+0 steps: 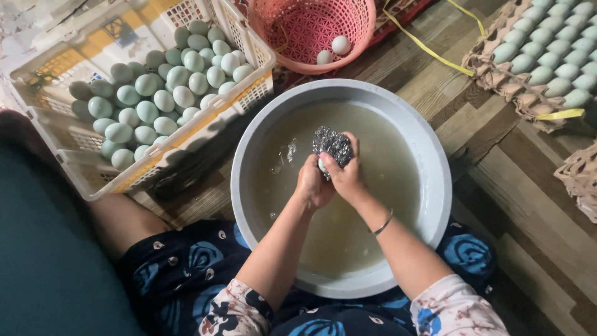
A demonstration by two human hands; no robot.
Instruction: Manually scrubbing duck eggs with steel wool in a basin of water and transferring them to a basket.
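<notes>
Basin (435,180): grey, round, sitting on the wooden floor (528,205) between the person's knees, holding cloudy yellowish water.

Hands: both are meeting over the middle of the basin, above the water. The left hand (313,185) is wrapping around an egg (323,167), of which only a pale sliver is showing, so its colour is hard to judge. The right hand (348,177) is gripping a steel-wool scourer (333,144) and pressing it onto the top of that egg. A thin bangle (383,224) is circling the right wrist.

Crate (249,43): white and yellow plastic lattice, standing just beside the basin at its upper left, heaped with pale green eggs (161,93).

Pink basket (311,28): round, sitting just beyond the basin's far rim, holding two whitish eggs (333,51).

Cardboard tray (497,74): lying well apart at upper right, rows of pale green eggs filling it, yellow strapping (429,50) trailing across the floor beside it.

Nothing is standing between the hands and the crate or basket; the basin rim is the only edge in the way.
</notes>
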